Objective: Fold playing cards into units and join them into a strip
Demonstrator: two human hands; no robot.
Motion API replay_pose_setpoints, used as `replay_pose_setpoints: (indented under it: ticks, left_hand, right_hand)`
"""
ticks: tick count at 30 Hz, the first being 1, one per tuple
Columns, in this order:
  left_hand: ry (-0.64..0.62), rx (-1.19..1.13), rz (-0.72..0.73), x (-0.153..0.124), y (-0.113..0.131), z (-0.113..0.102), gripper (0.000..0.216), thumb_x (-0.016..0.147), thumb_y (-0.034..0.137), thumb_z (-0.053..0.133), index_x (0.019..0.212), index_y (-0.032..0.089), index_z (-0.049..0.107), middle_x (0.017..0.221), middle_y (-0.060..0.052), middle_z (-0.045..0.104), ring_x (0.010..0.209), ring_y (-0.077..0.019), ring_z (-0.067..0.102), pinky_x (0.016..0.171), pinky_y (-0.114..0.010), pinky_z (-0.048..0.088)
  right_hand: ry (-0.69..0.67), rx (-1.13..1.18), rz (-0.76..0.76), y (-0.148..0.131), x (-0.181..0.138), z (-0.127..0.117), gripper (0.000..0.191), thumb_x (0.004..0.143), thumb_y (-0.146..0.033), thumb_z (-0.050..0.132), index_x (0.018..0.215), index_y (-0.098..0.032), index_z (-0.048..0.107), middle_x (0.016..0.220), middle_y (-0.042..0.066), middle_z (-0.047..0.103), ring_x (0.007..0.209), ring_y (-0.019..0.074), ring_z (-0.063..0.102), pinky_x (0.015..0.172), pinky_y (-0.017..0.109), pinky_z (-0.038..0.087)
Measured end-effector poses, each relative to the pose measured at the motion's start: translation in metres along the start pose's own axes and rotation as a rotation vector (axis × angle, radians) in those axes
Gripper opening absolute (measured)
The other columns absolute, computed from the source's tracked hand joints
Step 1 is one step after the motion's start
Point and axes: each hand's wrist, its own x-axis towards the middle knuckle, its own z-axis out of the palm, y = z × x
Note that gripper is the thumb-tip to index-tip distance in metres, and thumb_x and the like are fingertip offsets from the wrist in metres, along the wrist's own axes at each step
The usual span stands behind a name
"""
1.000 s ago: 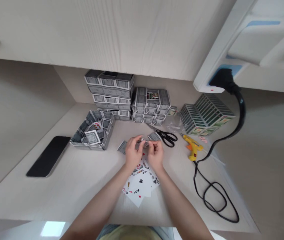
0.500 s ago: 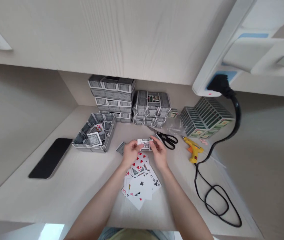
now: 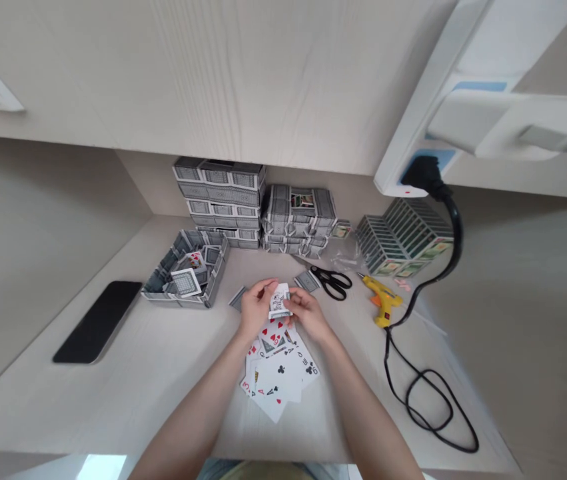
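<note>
Between my two hands is a playing card (image 3: 279, 301) with folded edges that show its grey patterned back along the borders. My left hand (image 3: 257, 308) grips its left side, fingers closed. On its right side, my right hand (image 3: 308, 313) pinches it with thumb and fingers. Just below lies a loose, overlapping pile of playing cards (image 3: 283, 373), faces up, several of them clubs and hearts. One grey-backed card (image 3: 237, 298) sits partly behind my left hand. A grey folded card (image 3: 308, 281) rests beyond my right hand, beside the black-handled scissors (image 3: 333, 280).
An open box made of cards (image 3: 216, 283), holding loose cards, stands left, near a black phone (image 3: 98, 322). Stacked card boxes (image 3: 223, 200) line the back wall. To the right are a yellow glue gun (image 3: 384, 300), its looped black cord (image 3: 416, 407) and green card packs (image 3: 403, 237).
The card in my hands has turned from lying sideways to standing more upright. My right hand has shifted lower and left, and the folded card near the scissors now shows fully.
</note>
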Motion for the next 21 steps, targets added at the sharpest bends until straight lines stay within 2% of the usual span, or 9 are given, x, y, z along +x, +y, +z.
replay_pose_setpoints:
  ticks: [2,4,7,13,16,21]
  left_hand:
    - [0.025,-0.018,-0.008,-0.001,0.000,0.000,0.035,0.077,0.042,0.052,0.096,0.015,0.063,0.074,-0.003,0.064,0.060,-0.0120,0.054,0.054,-0.021,0.042]
    - [0.004,-0.025,-0.021,-0.001,0.000,0.001,0.035,0.079,0.045,0.048,0.089,0.014,0.063,0.068,-0.002,0.062,0.059,-0.0119,0.053,0.053,-0.021,0.040]
    - [-0.068,-0.026,-0.023,-0.003,0.000,0.004,0.032,0.077,0.045,0.051,0.074,0.014,0.060,0.062,0.000,0.058,0.056,-0.0113,0.050,0.052,-0.020,0.039]
    - [-0.160,-0.162,-0.096,-0.011,0.005,0.011,0.026,0.079,0.043,0.048,0.075,0.017,0.051,0.054,0.004,0.052,0.043,-0.0088,0.047,0.044,-0.019,0.037]
    - [-0.146,-0.199,-0.119,-0.013,0.005,0.012,0.024,0.079,0.041,0.047,0.073,0.018,0.048,0.050,0.006,0.050,0.038,-0.0084,0.045,0.040,-0.019,0.035]
    - [-0.071,-0.185,-0.115,-0.013,0.003,0.012,0.017,0.075,0.032,0.048,0.072,0.016,0.052,0.052,0.005,0.051,0.042,-0.0085,0.046,0.042,-0.019,0.037]
  right_hand:
    - [0.021,0.047,-0.012,-0.001,0.000,0.002,0.035,0.068,-0.033,0.066,0.097,-0.019,0.053,0.053,-0.007,0.054,0.037,0.0110,0.053,0.035,0.021,0.043]
    - [0.068,0.084,-0.030,-0.001,0.001,0.002,0.036,0.067,-0.032,0.068,0.098,-0.020,0.052,0.052,-0.008,0.053,0.038,0.0114,0.054,0.035,0.022,0.044]
    - [0.138,0.089,-0.053,-0.001,0.003,0.002,0.033,0.068,-0.035,0.067,0.092,-0.021,0.050,0.050,-0.007,0.053,0.038,0.0122,0.054,0.035,0.023,0.045]
    - [0.183,0.040,-0.073,0.002,0.002,0.006,0.028,0.073,-0.044,0.059,0.078,-0.021,0.044,0.046,-0.007,0.053,0.032,0.0110,0.049,0.032,0.022,0.041]
    - [0.183,0.052,-0.066,0.002,0.000,0.008,0.030,0.072,-0.045,0.059,0.076,-0.022,0.041,0.046,-0.008,0.053,0.030,0.0103,0.047,0.030,0.021,0.040]
    - [0.197,0.066,-0.059,0.001,-0.002,0.011,0.029,0.071,-0.043,0.060,0.074,-0.022,0.041,0.046,-0.008,0.052,0.029,0.0096,0.046,0.028,0.020,0.037]
